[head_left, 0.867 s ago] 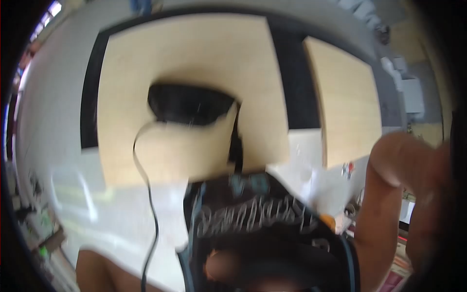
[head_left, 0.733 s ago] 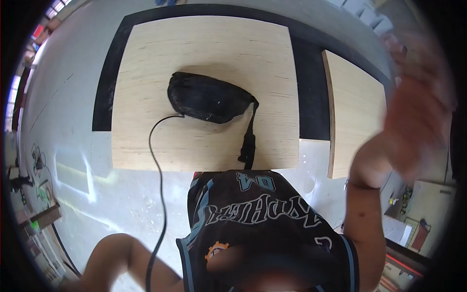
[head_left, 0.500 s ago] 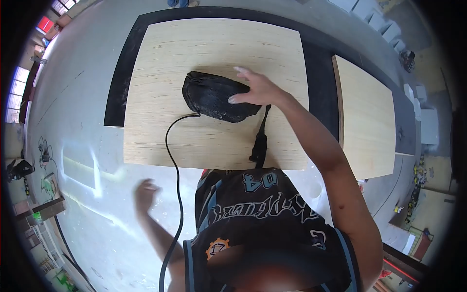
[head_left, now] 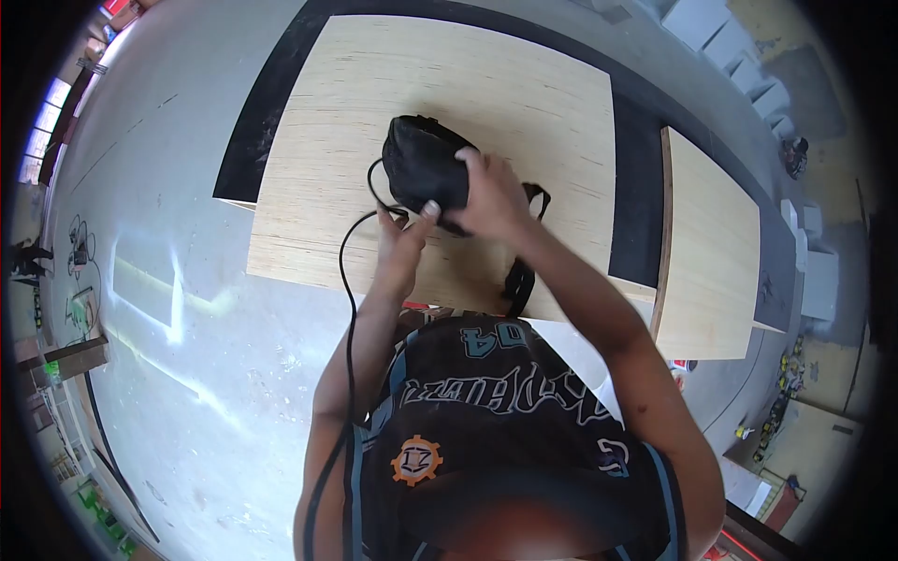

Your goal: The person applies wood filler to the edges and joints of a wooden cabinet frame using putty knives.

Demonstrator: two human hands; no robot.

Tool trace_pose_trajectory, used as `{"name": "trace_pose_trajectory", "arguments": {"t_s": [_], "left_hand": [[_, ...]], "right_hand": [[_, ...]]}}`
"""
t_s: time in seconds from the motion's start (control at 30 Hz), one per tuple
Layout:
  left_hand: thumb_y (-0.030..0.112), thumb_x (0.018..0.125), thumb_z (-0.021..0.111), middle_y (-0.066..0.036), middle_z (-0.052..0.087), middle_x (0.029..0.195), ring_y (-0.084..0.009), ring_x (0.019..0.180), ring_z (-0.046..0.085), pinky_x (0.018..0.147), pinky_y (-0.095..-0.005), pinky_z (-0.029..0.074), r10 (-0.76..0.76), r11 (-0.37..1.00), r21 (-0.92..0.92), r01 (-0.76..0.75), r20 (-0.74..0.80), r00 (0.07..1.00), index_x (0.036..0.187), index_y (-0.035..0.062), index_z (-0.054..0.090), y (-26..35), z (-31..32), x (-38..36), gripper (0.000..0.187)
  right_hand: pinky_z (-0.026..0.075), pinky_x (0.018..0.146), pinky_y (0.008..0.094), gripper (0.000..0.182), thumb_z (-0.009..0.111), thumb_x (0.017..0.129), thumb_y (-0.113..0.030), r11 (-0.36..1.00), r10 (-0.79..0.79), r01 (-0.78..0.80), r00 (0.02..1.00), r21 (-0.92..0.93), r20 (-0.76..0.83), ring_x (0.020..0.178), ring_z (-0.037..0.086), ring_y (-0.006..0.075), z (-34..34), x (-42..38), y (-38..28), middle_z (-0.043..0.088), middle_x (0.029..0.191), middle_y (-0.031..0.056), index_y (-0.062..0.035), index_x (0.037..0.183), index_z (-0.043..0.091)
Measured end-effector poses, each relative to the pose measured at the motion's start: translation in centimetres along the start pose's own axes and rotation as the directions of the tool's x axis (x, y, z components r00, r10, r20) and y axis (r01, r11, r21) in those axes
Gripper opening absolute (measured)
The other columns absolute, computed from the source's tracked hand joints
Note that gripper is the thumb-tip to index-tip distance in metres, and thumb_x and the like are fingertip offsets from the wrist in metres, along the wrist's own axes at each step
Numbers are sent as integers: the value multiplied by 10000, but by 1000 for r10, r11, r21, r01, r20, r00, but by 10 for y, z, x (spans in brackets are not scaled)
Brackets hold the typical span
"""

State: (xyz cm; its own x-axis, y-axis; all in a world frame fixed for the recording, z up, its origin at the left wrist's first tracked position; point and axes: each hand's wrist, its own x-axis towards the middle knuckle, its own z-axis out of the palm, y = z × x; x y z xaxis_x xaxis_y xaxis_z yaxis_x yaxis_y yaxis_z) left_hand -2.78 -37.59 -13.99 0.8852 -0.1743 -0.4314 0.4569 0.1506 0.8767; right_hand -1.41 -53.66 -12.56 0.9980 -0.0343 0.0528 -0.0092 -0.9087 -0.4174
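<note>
A black pouch (head_left: 426, 168) is tilted up over the pale plywood board (head_left: 327, 234). My right hand (head_left: 491, 198) grips its right side, with the thumb and fingers curled against the fabric. At the lower left end, my left hand (head_left: 402, 245) pinches the pouch's edge near where a black cable (head_left: 344, 266) meets it. That cable loops beside the left fingers and runs down over my body. A black strap (head_left: 521, 280) trails from the pouch's right side toward the board's near edge. What the pouch contains is hidden.
Under the plywood lies a black-topped surface (head_left: 639, 187). Another pale board (head_left: 711, 252) with a brown edge rests on the right. Pale blocks (head_left: 730, 47) stand at the far right, and tools and cords (head_left: 82, 248) lie on the floor at left.
My left hand has risen from beside my body to the pouch. My right hand has gone from resting over the pouch to gripping it, and the pouch has turned and tilted up.
</note>
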Motion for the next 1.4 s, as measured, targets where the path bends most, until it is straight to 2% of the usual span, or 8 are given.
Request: {"name": "trace_pose_trajectory", "arguments": {"t_s": [0.4, 0.83, 1.13, 1.2, 1.23, 1.27, 1.33, 1.4], "left_hand": [[141, 795, 685, -142, 565, 1062, -207, 930, 586, 795, -310, 493, -277, 907, -301, 295, 103, 956, 1136, -82, 479, 1, -21, 14, 457], [47, 727, 686, -144, 624, 995, -222, 866, 624, 798, -304, 504, -219, 966, 158, 206, 72, 973, 1086, -97, 537, 52, -115, -6, 415], [65, 746, 683, -135, 612, 1012, -213, 886, 614, 821, -302, 494, -106, 992, -91, 91, -180, 978, 1089, -79, 531, 19, -82, -60, 402], [60, 742, 685, -134, 615, 1004, -211, 879, 615, 815, -299, 495, -121, 992, -57, 113, -155, 980, 1085, -83, 532, 15, -94, -66, 402], [55, 738, 687, -134, 618, 996, -208, 873, 615, 808, -296, 496, -155, 988, -13, 154, -121, 981, 1082, -88, 532, 16, -105, -73, 403], [35, 728, 688, -129, 632, 959, -202, 846, 621, 794, -294, 500, -157, 980, 101, 171, -131, 979, 1053, -96, 550, 23, -113, -84, 376], [-26, 711, 677, -109, 649, 906, -181, 797, 629, 764, -286, 511, -124, 942, 297, 158, -132, 984, 1009, -71, 592, 31, -135, -104, 313], [-82, 704, 667, -95, 647, 905, -156, 783, 624, 755, -269, 516, -146, 880, 422, 219, -200, 969, 998, -60, 590, 35, -159, -125, 305]], "right_hand": [[396, 848, 453, 602, 684, 642, -119, 981, -52, 75, 990, 181, -128, 1020, 467, 384, 32, -61, -52, 445, 1166, 208, -30, 1177, 422], [478, 798, 353, 511, 711, 732, -195, 815, -252, 251, 965, 522, -70, 920, 594, 290, 46, -110, -25, 553, 1104, 184, 6, 1150, 496], [489, 799, 324, 657, 656, 810, -247, 654, -96, -504, 685, 564, 723, 942, 609, 212, 37, -161, -19, 603, 1101, 169, 23, 1305, 319], [485, 809, 313, 694, 617, 843, -214, 506, -179, -603, 626, 616, 759, 954, 605, 218, 33, -168, -15, 583, 1145, 182, 12, 1358, 211], [481, 820, 300, 605, 582, 869, -170, -229, -299, -704, 708, 672, 640, 968, 600, 224, 82, -199, 13, 577, 1163, 170, 26, 1342, 259], [476, 833, 300, 502, 569, 876, -134, 353, -225, -548, 737, 759, 637, 986, 595, 214, 86, -213, 39, 578, 1161, 154, 27, 1301, 356], [494, 731, 274, 317, 604, 844, -176, 108, 99, -695, 719, 711, 687, 850, 606, 148, 59, -255, 72, 628, 979, 102, 6, 1098, 552], [478, 606, 276, 210, 562, 849, -225, 399, 428, -788, 612, 469, 665, 722, 589, 140, 67, -319, 119, 620, 838, 82, -35, 938, 583]]}}
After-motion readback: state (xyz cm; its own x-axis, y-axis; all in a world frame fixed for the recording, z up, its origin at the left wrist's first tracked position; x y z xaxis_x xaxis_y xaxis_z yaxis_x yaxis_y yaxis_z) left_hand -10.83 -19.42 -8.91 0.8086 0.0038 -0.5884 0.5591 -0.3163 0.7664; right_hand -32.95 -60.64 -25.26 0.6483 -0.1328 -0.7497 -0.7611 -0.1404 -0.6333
